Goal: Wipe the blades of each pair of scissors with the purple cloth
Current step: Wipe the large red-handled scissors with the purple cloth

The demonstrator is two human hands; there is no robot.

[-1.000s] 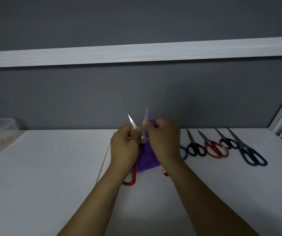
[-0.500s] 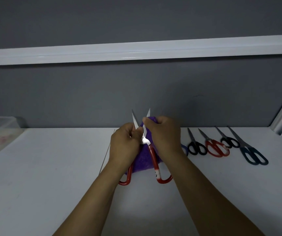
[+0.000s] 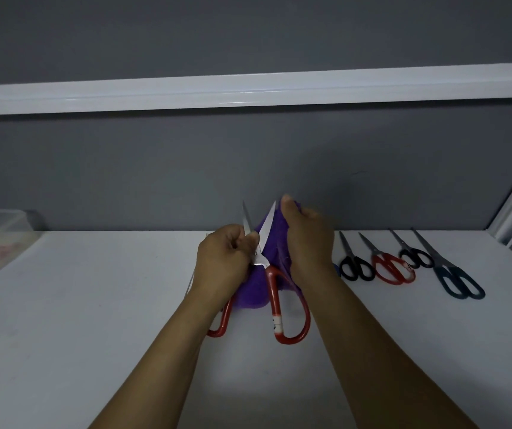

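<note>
1. My left grip (image 3: pixel 223 261) is curled tight round the red scissors (image 3: pixel 275 305) at the pivot. That keeps the blades pointing up and away from me, with the handles hanging down between my wrists.
2. My right grip (image 3: pixel 309 243) pinches the purple cloth (image 3: pixel 256 292) against the blade nearer to it, thumb up close to the tip. I judge this blade is the one being wiped.
3. The blades are spread in a V so the cloth can reach an inner face. The other blade stands bare just beside my left grip.
4. The rest of the cloth drapes below both grips, behind the handles. I cannot tell whether it touches the bench (image 3: pixel 94 305).
5. Beyond my right grip, four closed pairs lie in a row on the bench: black scissors (image 3: pixel 355 267), a red pair (image 3: pixel 390 269), a second black pair (image 3: pixel 417 258) and dark blue scissors (image 3: pixel 459 281). They are within easy reach, probably waiting their turn.
</note>
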